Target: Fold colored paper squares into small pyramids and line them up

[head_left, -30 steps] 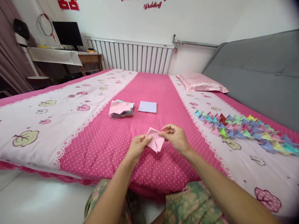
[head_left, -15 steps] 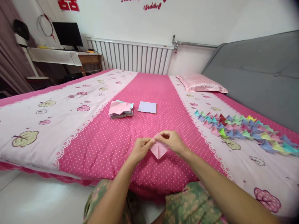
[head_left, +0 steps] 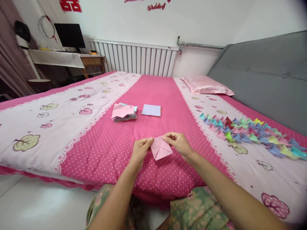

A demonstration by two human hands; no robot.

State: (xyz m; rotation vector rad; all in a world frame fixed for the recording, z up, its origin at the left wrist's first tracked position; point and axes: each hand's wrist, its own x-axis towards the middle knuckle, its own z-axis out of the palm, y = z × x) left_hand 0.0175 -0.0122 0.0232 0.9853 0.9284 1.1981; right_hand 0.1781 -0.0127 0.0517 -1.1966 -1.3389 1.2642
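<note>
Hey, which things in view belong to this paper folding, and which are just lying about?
Part of the folding:
Pink folded paper, held between left hand and right hand
Likely also the creased paper stack, lavender square and rows of small folded shapes

Apparently just lying about:
Pink pillow
Monitor on the desk

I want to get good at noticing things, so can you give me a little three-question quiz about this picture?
1. True or false: the left hand and the right hand both hold the pink folded paper.

2. What colour is the top sheet of the flat paper pile, beside the taller paper pile?
A) yellow
B) pale purple
C) red

3. Fill in the blank: the rows of small paper shapes lie toward the picture's ____ side.

Key: 1. True. 2. B. 3. right.
</note>
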